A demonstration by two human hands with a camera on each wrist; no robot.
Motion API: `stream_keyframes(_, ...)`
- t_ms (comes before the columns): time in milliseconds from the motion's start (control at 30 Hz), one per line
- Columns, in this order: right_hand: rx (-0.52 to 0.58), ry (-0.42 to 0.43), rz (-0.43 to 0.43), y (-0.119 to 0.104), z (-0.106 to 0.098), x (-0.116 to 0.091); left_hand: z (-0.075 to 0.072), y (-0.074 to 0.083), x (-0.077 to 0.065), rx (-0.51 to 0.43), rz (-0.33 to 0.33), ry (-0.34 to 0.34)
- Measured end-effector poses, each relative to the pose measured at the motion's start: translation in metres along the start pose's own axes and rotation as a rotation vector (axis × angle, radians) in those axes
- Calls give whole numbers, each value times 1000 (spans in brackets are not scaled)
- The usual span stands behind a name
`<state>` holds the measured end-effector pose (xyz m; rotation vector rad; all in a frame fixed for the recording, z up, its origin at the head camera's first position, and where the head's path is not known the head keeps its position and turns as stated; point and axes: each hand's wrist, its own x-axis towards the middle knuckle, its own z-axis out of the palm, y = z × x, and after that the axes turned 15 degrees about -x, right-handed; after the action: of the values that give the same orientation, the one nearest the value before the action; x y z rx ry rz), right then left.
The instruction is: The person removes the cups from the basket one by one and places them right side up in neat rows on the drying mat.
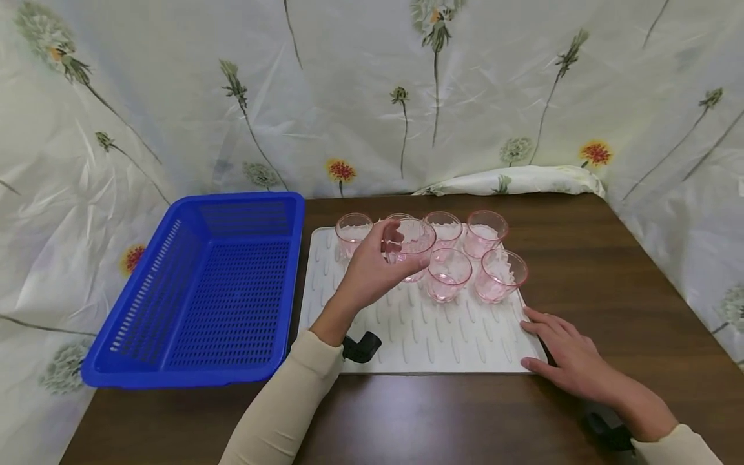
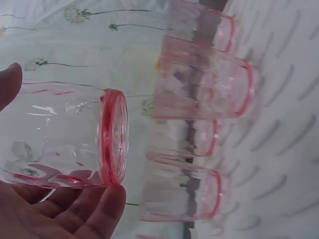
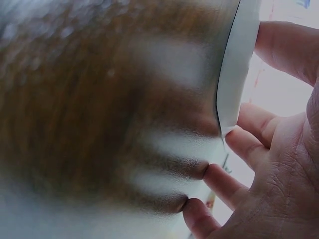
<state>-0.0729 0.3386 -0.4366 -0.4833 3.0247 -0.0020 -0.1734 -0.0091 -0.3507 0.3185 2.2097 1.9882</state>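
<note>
A clear pink-tinted glass (image 1: 420, 240) is held by my left hand (image 1: 374, 265), with fingers and thumb around its sides, above a white drying mat (image 1: 407, 342). In the left wrist view the held glass (image 2: 60, 134) lies sideways across the picture, with a thick pink ring at its base. Several similar glasses (image 1: 501, 278) stand on the mat, rims up; my left hand and its glass partly hide some of them. My right hand (image 1: 572, 355) touches the mat's right edge, fingers spread. Up close, its fingertips (image 3: 197, 214) meet the table surface beside the mat edge (image 3: 237, 74).
A blue plastic basket (image 1: 285, 284) with slotted walls stands left of the mat. Both rest on a dark brown wooden table (image 1: 442, 420). A flower-printed cloth (image 1: 349, 77) hangs behind and at the sides, with a fold lying along the table's back edge.
</note>
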Motion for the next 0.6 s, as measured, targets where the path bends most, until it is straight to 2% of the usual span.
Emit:
stream_keyframes(167,-7,24,-9,0,1,0,-2,-15,1,5,-29,37)
stream_keyframes(600,-11,31,-7,0,2,1,-2,-35,1,13,-99,41)
